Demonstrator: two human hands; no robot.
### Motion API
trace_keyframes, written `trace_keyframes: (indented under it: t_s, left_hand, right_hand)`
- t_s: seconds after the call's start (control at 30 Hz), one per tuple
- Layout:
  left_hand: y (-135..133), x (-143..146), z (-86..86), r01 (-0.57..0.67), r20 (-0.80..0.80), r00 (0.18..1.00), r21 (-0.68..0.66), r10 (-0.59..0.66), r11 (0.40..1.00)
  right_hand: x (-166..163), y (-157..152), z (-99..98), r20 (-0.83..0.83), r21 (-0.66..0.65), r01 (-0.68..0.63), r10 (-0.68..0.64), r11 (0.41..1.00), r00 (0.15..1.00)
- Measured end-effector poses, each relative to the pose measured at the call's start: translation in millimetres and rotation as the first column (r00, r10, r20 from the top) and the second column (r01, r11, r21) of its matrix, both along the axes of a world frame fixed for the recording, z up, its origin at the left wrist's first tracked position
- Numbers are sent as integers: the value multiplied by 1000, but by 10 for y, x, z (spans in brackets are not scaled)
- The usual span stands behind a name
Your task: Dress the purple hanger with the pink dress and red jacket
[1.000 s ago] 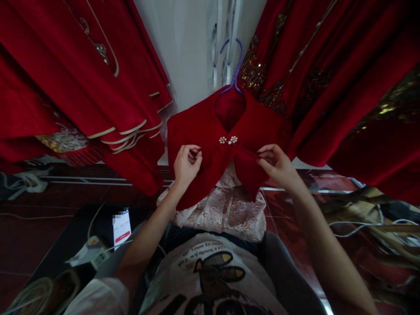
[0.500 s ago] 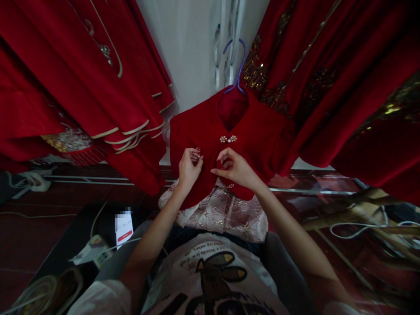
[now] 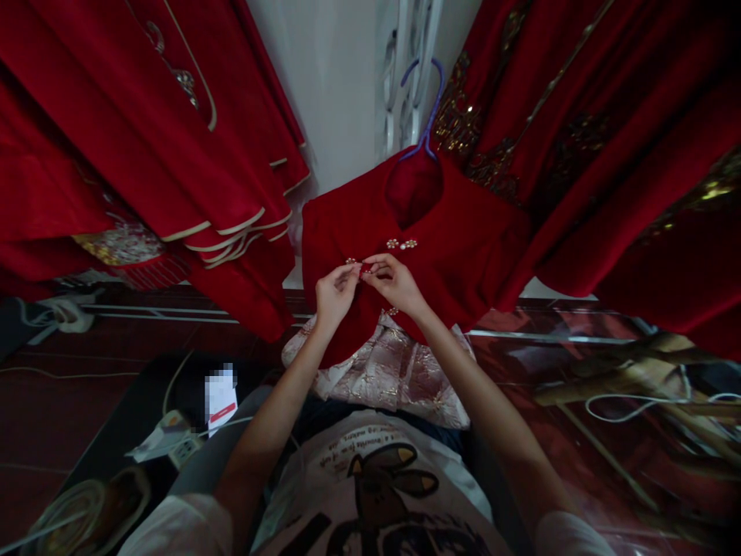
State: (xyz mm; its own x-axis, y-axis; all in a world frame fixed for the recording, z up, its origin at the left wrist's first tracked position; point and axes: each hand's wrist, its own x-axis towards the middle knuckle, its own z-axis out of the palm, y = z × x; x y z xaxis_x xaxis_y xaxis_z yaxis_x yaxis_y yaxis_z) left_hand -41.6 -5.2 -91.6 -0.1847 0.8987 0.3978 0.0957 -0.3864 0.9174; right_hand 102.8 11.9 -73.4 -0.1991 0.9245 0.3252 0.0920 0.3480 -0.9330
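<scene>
A short red jacket (image 3: pixel 341 224) hangs in front of me on a purple hanger (image 3: pixel 431 116). At its neck a flower-shaped clasp (image 3: pixel 401 244) with a pearl is fastened. Below that, my left hand (image 3: pixel 336 293) pinches the left front edge beside another flower clasp (image 3: pixel 350 261). My right hand (image 3: pixel 399 284) meets it there, thumb and fingers closed on the right front edge. Fingertips hide the part between the hands. Under my right hand a lower flower clasp (image 3: pixel 394 311) shows. Pale brocade cloth (image 3: pixel 399 374) with gold pattern lies across my lap beneath the jacket.
Red garments (image 3: pixel 191 154) hang on the left, and more red garments with gold sequins (image 3: pixel 579 154) on the right. The hanger hooks on a white metal rack (image 3: pixel 411 85). At lower left are a phone (image 3: pixel 221 405) and a power strip (image 3: pixel 184 448) with cables.
My right hand has moved left to meet my left hand, drawing the jacket's right front edge over. The lower clasp has shifted left and up with it.
</scene>
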Motion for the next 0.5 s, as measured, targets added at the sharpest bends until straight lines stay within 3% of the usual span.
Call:
trace_keyframes:
  t_s: [0.23,0.5]
  left_hand:
    - [-93,-16,91,-32,9,999,42,31,999]
    - [-47,-57,34,-32,-37,999,22,33,999]
  right_hand:
    - [-29,-17,-66,-4,63,114,-114,991,993]
    - [-41,-22,-71,16,106,137,-140,985,990]
